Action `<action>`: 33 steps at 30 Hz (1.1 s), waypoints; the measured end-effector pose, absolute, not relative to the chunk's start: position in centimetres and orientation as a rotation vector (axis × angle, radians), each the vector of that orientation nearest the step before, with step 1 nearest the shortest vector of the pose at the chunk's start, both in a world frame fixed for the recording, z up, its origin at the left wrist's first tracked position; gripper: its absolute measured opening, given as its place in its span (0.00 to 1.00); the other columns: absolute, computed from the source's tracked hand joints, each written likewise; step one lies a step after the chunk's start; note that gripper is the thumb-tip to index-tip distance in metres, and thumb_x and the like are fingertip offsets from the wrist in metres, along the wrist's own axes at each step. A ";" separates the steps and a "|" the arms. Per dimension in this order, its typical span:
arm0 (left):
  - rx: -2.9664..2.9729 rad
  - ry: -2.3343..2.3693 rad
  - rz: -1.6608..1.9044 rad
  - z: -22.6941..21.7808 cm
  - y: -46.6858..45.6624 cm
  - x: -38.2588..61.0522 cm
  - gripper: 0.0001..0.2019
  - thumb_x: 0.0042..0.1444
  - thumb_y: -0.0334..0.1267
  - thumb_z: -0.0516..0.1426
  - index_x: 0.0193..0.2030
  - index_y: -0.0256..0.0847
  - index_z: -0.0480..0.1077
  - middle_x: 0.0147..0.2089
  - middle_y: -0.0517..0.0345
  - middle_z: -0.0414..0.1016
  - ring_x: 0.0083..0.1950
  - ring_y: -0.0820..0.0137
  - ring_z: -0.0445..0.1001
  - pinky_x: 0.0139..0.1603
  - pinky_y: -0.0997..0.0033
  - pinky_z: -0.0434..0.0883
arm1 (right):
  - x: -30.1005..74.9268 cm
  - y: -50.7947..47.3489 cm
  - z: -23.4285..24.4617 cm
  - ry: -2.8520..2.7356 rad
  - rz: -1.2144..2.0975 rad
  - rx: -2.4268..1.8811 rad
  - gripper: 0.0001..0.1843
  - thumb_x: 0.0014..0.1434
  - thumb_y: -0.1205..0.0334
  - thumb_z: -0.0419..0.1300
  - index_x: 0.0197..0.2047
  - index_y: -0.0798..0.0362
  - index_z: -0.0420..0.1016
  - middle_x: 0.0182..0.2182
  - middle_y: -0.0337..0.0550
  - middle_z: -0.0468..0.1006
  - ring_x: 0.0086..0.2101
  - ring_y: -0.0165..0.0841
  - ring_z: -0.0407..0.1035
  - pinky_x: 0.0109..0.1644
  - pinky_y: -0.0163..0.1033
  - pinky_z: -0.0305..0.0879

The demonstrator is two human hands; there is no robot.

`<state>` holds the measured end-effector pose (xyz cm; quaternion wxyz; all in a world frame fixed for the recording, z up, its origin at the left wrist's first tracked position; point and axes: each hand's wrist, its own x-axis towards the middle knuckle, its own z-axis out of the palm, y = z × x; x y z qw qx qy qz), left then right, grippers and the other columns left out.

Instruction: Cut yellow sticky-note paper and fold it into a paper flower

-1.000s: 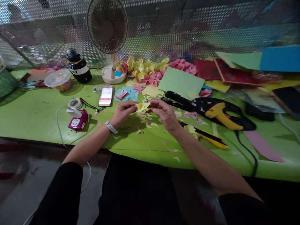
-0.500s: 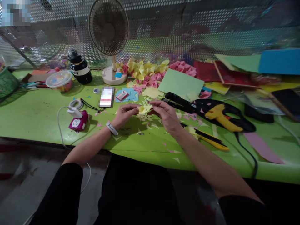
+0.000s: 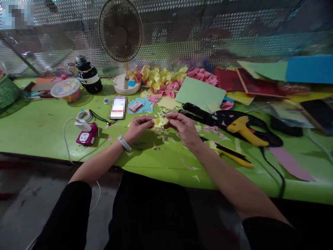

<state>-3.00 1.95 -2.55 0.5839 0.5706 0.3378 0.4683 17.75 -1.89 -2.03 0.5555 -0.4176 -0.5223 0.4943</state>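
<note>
Between my two hands is a small yellow paper flower (image 3: 159, 122), held just above the green table (image 3: 145, 158). My left hand (image 3: 139, 127) pinches its left edge between thumb and fingertips. On the other side, the fingers of my right hand (image 3: 183, 127) are closed on its right edge; a small dark tip shows by those fingers, too small to name. Yellow paper scraps (image 3: 166, 139) lie scattered beneath. A yellow-handled cutting tool (image 3: 234, 154) rests by my right forearm, and a black stapler-like tool (image 3: 199, 113) lies beyond my right hand.
A yellow glue gun (image 3: 247, 130) with a black cable lies to the right. Folded yellow flowers (image 3: 161, 77) and pink ones (image 3: 204, 74) are piled at the back beside a fan (image 3: 121, 33). To the left are a purple power socket (image 3: 87, 135), a phone (image 3: 118, 107) and a black bottle (image 3: 90, 76).
The yellow paper flower has turned slightly between my fingers, and my right fingertips have shifted a little on it. Both arms stay nearly where they were.
</note>
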 end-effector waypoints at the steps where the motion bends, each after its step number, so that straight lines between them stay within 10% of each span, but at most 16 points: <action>1: 1.329 0.788 1.091 -2.6 1.9 -3.0 0.12 0.49 0.44 0.70 0.38 0.40 0.82 0.41 0.53 0.84 0.38 0.74 0.79 0.45 0.69 0.79 | 17.8 -1.9 -2.1 -1.237 1.166 -0.990 0.07 0.60 0.59 0.65 0.42 0.47 0.82 0.39 0.40 0.81 0.34 0.31 0.78 0.44 0.43 0.79; 33: 1.684 0.807 1.193 -2.6 1.9 -3.1 0.11 0.54 0.43 0.66 0.39 0.39 0.82 0.41 0.49 0.83 0.41 0.70 0.80 0.42 0.69 0.78 | 17.8 -2.2 -1.4 -1.416 0.992 -1.113 0.10 0.56 0.62 0.64 0.42 0.50 0.81 0.34 0.41 0.81 0.33 0.32 0.75 0.38 0.42 0.76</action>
